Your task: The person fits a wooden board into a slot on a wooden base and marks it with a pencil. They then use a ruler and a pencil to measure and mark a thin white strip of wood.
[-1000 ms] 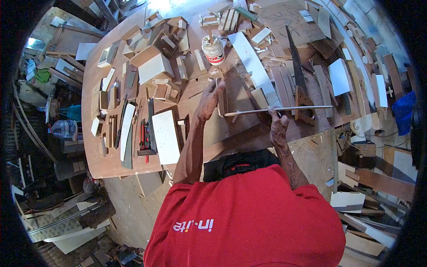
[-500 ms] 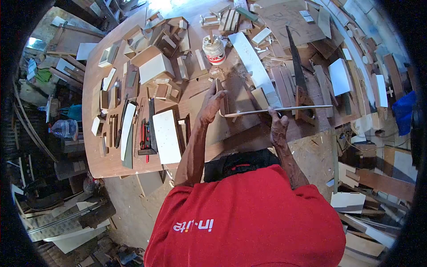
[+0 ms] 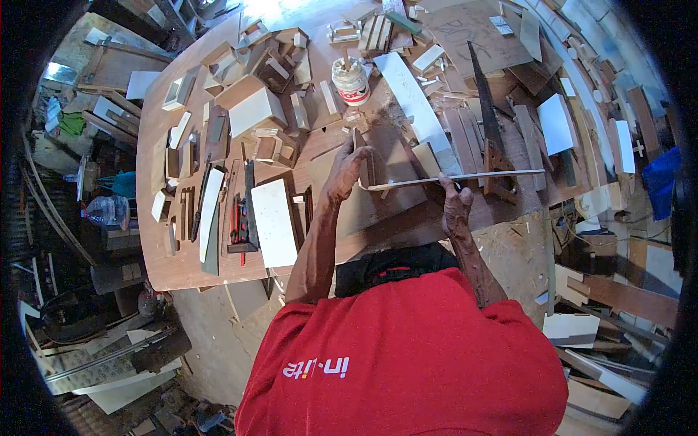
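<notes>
My left hand (image 3: 346, 171) is closed around the left end of a wooden piece (image 3: 367, 163), where an upright part meets a long thin board (image 3: 502, 174) seen edge-on. My right hand (image 3: 456, 207) is at the near side of that board, about midway along it, with the fingers closed against its edge; some fingertips are hidden behind it. Beyond the board, a small block (image 3: 424, 155) stands by a long white strip (image 3: 414, 102). A handsaw (image 3: 488, 109) lies to the right, its wooden handle (image 3: 499, 174) partly behind the board's right end.
On the brown table (image 3: 174, 272) are small wooden box assemblies (image 3: 256, 112), a white tub (image 3: 350, 81) with a stick in it, a white panel (image 3: 273, 224), and a black square (image 3: 251, 207) among tools. Wood offcuts (image 3: 625, 301) are piled at the right.
The view has shifted very slightly. Both hands keep nearly the same place on the board, with a small shift of the right hand's fingers.
</notes>
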Available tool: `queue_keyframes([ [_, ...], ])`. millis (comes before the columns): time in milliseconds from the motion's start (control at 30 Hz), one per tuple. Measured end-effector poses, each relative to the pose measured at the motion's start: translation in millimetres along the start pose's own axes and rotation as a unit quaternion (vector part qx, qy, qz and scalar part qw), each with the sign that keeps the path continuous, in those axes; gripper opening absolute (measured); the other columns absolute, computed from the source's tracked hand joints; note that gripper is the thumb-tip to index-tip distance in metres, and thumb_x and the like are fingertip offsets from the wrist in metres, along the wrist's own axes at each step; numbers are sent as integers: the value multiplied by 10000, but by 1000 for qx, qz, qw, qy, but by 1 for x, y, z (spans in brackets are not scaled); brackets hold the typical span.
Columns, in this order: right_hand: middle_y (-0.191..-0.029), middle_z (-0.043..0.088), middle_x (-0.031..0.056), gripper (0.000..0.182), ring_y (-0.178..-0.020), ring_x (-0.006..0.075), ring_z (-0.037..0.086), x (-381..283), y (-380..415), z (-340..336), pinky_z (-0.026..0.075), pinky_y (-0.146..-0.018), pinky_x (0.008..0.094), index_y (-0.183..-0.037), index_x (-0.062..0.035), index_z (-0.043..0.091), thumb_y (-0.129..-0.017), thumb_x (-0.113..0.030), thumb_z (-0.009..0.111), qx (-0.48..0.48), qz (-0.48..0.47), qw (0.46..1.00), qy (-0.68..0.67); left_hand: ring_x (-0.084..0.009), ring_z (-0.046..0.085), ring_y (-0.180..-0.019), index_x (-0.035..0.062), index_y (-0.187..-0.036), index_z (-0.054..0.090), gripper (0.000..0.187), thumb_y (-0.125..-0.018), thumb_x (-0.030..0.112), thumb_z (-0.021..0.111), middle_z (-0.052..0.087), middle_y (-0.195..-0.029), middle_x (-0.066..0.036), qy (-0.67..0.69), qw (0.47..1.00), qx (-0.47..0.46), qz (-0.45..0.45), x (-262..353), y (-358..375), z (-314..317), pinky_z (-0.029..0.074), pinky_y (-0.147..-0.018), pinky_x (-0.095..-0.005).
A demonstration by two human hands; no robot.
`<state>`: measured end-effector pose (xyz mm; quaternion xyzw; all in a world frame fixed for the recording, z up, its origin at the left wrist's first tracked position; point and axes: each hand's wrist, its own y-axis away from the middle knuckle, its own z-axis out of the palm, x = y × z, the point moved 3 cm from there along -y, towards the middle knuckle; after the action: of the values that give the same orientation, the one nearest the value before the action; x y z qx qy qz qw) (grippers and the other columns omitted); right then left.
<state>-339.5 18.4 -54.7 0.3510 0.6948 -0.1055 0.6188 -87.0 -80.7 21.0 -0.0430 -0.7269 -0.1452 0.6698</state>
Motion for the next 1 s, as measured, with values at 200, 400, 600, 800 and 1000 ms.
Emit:
queue_keyframes([
  [200, -824, 593, 42, 383, -774, 153, 502, 17, -11, 0, 407, -719, 338, -815, 41, 644, -776, -324, 752, -19, 18, 996, 85, -220, 519, -1016, -37, -1356, 382, 585, -841, 188, 544, 565, -1130, -136, -18, 999, -7, -27, 2, -3, -2, 420, -921, -327],
  [400, -845, 595, 44, 376, -802, 154, 503, -24, 13, 1, 402, -751, 339, -832, 38, 644, -778, -318, 754, -24, 15, 999, -15, -195, 532, -922, -39, -1273, 443, 464, -832, 84, 518, 576, -1072, -110, -25, 998, 32, -41, 7, 4, -6, 460, -827, -307],
  [600, -871, 588, 43, 349, -828, 164, 502, -23, 11, -3, 393, -782, 345, -847, 28, 644, -775, -296, 750, -17, 4, 997, -69, -98, 450, -703, -17, -1222, 455, 383, -855, 86, 492, 524, -823, -3, -32, 999, 4, -13, 2, -4, -20, 419, -618, -260],
  [800, -730, 477, 29, 479, -702, 162, 428, -2, -8, -7, 399, -680, 340, -695, 31, 498, -748, -349, 784, 15, 9, 998, -59, -134, 523, -870, 12, -1168, 528, 363, -892, 241, 587, 571, -985, -28, 18, 999, 19, -18, -5, -10, -44, 437, -781, -271],
  [1000, -724, 443, 53, 523, -727, 177, 410, -15, -5, -2, 386, -693, 363, -649, 1, 446, -730, -381, 794, 26, -5, 999, -19, -141, 549, -923, 12, -1203, 524, 398, -916, 279, 589, 578, -1095, -61, -25, 1000, 4, -10, 9, -7, -42, 452, -797, -269],
])
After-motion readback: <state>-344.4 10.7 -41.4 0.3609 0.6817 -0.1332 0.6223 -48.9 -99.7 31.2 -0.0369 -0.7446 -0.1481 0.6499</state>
